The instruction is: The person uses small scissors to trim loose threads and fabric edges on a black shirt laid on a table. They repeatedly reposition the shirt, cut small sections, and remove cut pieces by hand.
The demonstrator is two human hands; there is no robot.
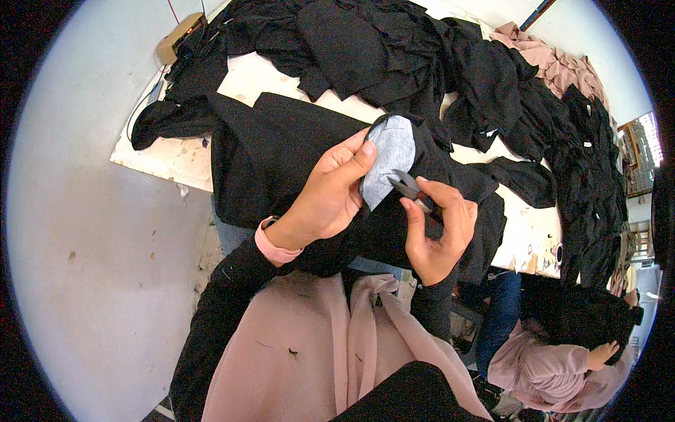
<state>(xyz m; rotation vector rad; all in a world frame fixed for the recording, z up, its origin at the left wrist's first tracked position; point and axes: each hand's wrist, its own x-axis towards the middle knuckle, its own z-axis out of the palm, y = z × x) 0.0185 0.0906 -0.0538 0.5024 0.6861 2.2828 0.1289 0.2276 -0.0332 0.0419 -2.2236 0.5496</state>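
A black garment (281, 141) lies over the near part of the table and hangs toward my lap. My left hand (330, 186) pinches a light blue-grey fabric piece (392, 151) on that garment, thumb on top and fingers beneath. In my right hand (443, 228) are small dark thread snips (406, 184), held between thumb and fingers. Their blades point left and lie at the right edge of the light piece; whether they touch a thread is too small to tell. Part of the snips is hidden by my fingers.
Piles of black garments (358, 49) cover the far side of the white table (527, 225) and hang down its right side. Pink cloth (555, 60) lies at the far right. A yellowish box (181, 39) stands far left. Another person (555, 366) sits at lower right.
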